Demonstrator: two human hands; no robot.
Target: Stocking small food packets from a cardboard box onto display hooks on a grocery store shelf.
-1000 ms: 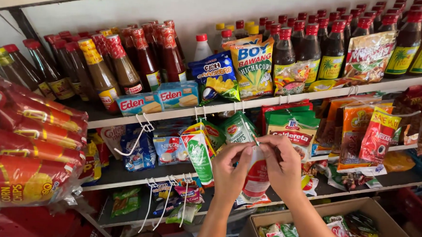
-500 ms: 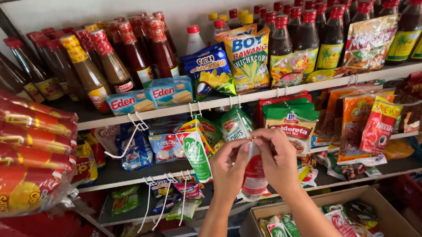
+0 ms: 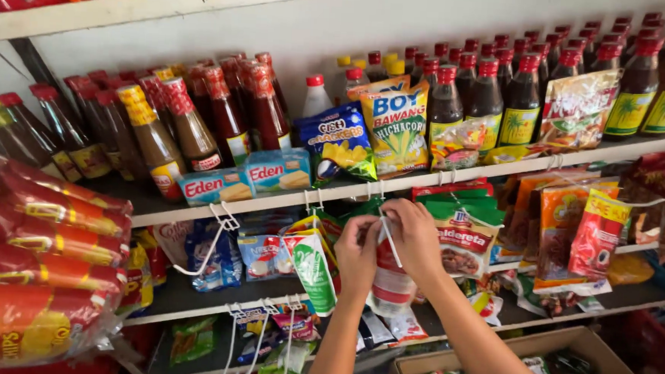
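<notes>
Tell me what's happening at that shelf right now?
A person stands at stocked shop shelves with both hands raised to the edge of the middle shelf. The left hand and right hand pinch a thin white hook there, with a red and white sachet hanging below them among other hanging packets. Sauce bottles line the shelf above, and an open cardboard box of packets sits lower right.

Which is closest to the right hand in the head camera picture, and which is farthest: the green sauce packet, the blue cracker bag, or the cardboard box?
From the right hand:
1. Green sauce packet, just to its right, almost touching.
2. Blue cracker bag, up on the shelf above, to the left.
3. Cardboard box, low down at the bottom right.
</notes>
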